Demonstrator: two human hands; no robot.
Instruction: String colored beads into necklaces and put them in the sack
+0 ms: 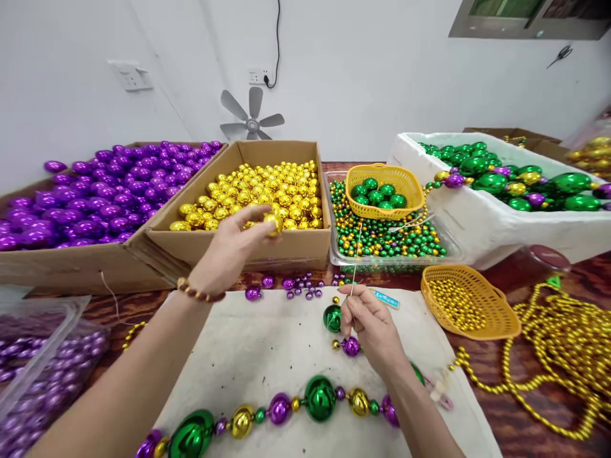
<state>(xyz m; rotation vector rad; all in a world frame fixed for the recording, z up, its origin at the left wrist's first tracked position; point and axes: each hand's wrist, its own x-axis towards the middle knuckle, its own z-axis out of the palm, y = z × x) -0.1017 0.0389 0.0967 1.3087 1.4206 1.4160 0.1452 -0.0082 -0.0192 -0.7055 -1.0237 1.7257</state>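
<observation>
Bead strand [319, 398] lay near on pale cloth [286, 337], left side cut off, right stretch partly hidden behind right forearm [422, 413], right hand [372, 318] pinched thin needle or wire [356, 261], blue label [386, 299] was unreadable, left hand [236, 245] pinched gold bead [273, 224] by far box [300, 248]

The single view looks from the person's head, forward and down over the desk [515, 426]; it is near to the left hand [236, 242] and the right hand [373, 319], seen from behind; the far wall [363, 76] fills its upper part.
</observation>
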